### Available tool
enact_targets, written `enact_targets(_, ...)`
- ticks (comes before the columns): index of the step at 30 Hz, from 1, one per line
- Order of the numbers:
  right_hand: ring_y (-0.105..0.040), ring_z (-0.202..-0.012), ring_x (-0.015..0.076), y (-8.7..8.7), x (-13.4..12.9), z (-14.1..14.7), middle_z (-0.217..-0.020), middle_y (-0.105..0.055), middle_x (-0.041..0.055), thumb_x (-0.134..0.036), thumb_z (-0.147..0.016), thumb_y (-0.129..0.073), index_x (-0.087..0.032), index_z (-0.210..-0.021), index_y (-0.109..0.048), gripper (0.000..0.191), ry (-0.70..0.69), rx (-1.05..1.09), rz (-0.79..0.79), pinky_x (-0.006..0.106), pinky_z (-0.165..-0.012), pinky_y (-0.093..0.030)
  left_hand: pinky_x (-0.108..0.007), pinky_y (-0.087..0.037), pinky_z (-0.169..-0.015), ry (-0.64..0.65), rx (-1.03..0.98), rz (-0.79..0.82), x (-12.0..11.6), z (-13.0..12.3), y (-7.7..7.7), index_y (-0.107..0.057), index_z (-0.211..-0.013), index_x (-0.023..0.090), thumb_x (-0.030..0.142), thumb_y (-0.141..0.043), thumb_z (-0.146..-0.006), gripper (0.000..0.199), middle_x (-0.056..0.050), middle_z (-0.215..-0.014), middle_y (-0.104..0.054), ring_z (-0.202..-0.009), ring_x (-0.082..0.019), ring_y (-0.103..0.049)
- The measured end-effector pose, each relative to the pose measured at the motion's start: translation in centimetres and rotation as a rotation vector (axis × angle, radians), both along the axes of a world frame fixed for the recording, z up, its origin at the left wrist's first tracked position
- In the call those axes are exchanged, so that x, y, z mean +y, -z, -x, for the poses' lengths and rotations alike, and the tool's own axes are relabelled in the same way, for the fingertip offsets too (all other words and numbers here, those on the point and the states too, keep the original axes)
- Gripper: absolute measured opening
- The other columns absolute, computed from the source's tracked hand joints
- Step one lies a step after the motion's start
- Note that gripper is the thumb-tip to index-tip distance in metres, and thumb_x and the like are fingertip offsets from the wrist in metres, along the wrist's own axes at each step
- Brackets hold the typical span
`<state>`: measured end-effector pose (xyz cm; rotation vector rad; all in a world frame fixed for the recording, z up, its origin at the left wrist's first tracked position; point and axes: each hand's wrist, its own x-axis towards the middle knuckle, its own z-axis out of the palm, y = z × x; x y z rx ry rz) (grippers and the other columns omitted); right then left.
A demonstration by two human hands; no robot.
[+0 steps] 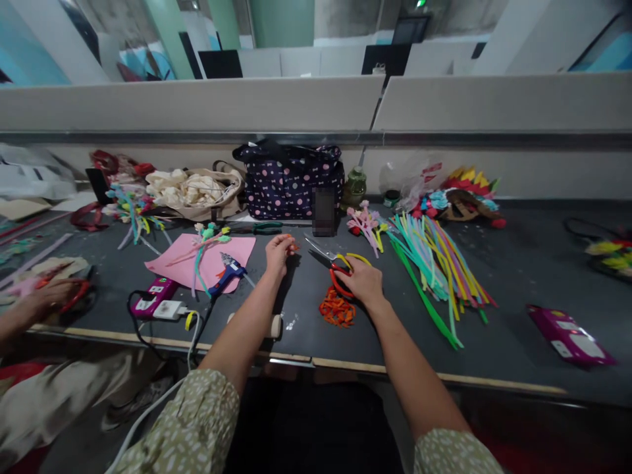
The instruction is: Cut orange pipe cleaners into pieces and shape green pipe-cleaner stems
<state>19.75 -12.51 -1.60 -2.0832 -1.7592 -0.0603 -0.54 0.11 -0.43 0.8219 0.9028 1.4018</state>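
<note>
Presently, two bare hands work near the middle of the frame. The left hand (278, 254), its fingertips closed in a pinch, grips one small orange piece (295, 247); the right hand (364, 282), curled around the handles, holds one pair of scissors (342, 268) with blades parted. Just below the scissors lies one pile of orange clippings (337, 308), too many to count. Left of centre, one blue glue gun (230, 273) rests partly on one pink sheet (241, 247). Two purple power strips (567, 336) lie well apart, at left and lower right.
</note>
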Motion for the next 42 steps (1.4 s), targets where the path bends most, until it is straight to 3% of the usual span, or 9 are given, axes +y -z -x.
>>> enact_targets(10,-0.069,-0.095,0.0260,0.3,0.0,0.5,-0.110,-0.072,0.0057,-0.053,-0.081,-0.061,-0.026,-0.121,-0.064,0.048,-0.033,0.081,-0.032,0.037,-0.083,-0.052,-0.017,-0.042,-0.048,0.113,-0.016,0.085,0.0,0.0,0.1,-0.062,-0.081,0.014,0.019,-0.082,-0.053,0.035,-0.001,-0.071,-0.067,-0.052,-0.006,-0.057)
enact_targets(42,-0.070,-0.091,0.0239,1.3,0.2,0.0,-0.104,-0.074,0.0058,-0.052,-0.081,-0.062,-0.026,-0.120,-0.066,0.047,-0.087,0.069,-0.105,0.036,-0.080,-0.054,-0.016,-0.043,-0.046,0.213,-0.090,0.151,0.0,0.2,-0.1,-0.063,-0.080,0.015,0.015,-0.078,-0.057,0.027,0.000,-0.069,-0.066,-0.047,-0.004,-0.052)
